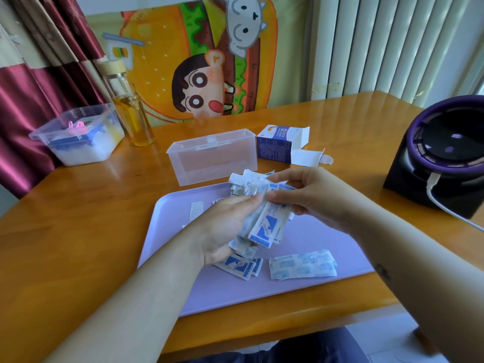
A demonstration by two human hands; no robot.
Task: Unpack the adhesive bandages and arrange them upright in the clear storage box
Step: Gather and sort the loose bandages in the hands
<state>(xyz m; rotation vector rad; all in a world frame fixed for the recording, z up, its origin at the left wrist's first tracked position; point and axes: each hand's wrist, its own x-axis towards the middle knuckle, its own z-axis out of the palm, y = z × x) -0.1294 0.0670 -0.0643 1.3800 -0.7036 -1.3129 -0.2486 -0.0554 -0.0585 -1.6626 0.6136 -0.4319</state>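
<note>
While both hands work above the tray, we see a loose bundle of white-and-blue paper-wrapped adhesive bandages [262, 216] held between them, lifted clear of the surface and tilted, with its upper ends fanned out. The left hand [222, 226] lies palm-up under the bundle with its fingers curled round the lower part. The right hand [309, 195] comes in from the other side, its thumb and fingers closed on the upper part of the same bundle.

Under the hands lies a flat lilac plastic tray [262, 294]. On it we see a joined strip of pale wrapped bandages [302, 264] lying flat towards the right. A small heap of blue-printed ones [239, 267] sits just below the left hand, and a single white wrapper [196, 212] lies near the tray's far left.

Just beyond the tray's far edge stands the clear rectangular plastic storage box [212, 155], and nothing shows through its walls. To its right lies the blue-and-white cardboard bandage carton [275, 146], on its side with its flaps open.

Everything rests on a glossy orange-brown wooden table [78, 231]. At the far left stand a clear lidded plastic tub with white and blue contents [78, 137] and a tall glass bottle of yellow liquid [132, 111]. At the right sits a round black-and-purple device [445, 148] with a white cable [445, 209] plugged into it. Behind the table hang a cartoon burger cloth [196, 61] and a maroon curtain [39, 74].
</note>
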